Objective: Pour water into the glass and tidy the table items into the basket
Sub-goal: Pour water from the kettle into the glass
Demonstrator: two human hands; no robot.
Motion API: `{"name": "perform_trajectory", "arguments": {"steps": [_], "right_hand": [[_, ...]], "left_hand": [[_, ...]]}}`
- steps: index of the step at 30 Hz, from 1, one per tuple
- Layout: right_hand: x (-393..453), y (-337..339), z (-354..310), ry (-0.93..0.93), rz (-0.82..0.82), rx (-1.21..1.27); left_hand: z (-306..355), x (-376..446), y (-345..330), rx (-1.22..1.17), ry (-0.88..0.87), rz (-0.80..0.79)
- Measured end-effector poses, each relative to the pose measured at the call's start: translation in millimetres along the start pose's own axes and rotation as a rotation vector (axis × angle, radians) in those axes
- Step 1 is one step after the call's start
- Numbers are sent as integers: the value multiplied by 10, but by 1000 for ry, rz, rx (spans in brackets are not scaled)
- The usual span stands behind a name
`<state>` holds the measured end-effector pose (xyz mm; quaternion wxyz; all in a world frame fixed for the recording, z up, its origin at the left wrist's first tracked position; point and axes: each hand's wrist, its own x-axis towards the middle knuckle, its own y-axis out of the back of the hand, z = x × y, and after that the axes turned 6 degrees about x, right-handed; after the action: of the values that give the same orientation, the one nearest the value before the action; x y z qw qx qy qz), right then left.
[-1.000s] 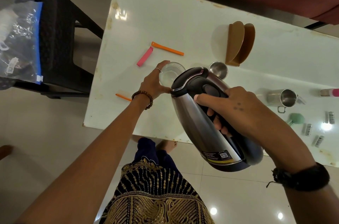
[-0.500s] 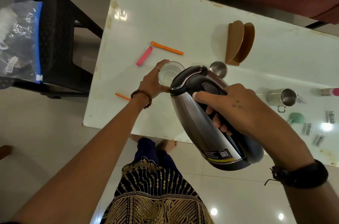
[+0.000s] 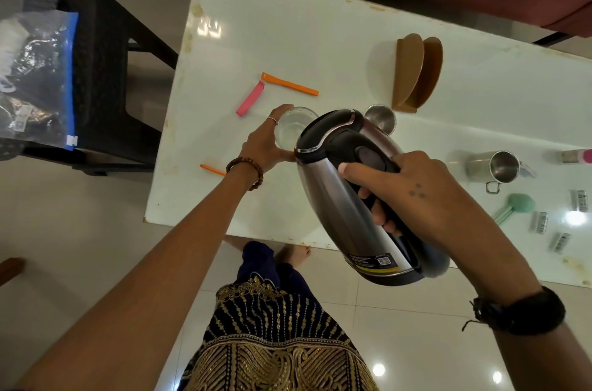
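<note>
Barely changed since a second ago: kettle (image 3: 346, 185) stayed tilted toward glass (image 3: 293, 131) at 10 o'clock (pour ongoing), right hand (image 3: 416, 195) clamped on handle, left hand (image 3: 266, 147) wrapped around glass.

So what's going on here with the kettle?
A person is pouring water. Their right hand grips the handle of a steel kettle, tipped with its spout over a clear glass on the white table. Their left hand steadies the glass. Small things lie scattered on the table: a pink clip, orange clips, a steel mug. No basket is in view.
</note>
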<state>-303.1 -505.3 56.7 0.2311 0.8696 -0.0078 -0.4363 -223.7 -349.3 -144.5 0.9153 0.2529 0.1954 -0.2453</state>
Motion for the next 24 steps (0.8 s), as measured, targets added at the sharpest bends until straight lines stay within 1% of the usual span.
{"name": "perform_trajectory", "arguments": {"steps": [5, 10, 12, 16, 19, 21, 24], "right_hand": [[-73, -58, 112, 67, 65, 61], [-188, -194, 111, 143, 143, 126], [-264, -278, 56, 168, 158, 168], [-490, -508, -197, 231, 152, 252], [-665, -768, -555, 279, 105, 328], [-745, -959, -816, 317, 60, 372], [-792, -1343, -1280, 383, -21, 437]], "left_hand": [[-11, 19, -10, 104, -40, 5], [-33, -41, 53, 145, -104, -48], [-30, -201, 138, 153, -124, 16], [-13, -698, 516, 130, -95, 178], [1, -1074, 1035, 192, -115, 278], [-22, -1283, 1419, 174, -139, 314], [-185, -1512, 2100, 142, -153, 440]]}}
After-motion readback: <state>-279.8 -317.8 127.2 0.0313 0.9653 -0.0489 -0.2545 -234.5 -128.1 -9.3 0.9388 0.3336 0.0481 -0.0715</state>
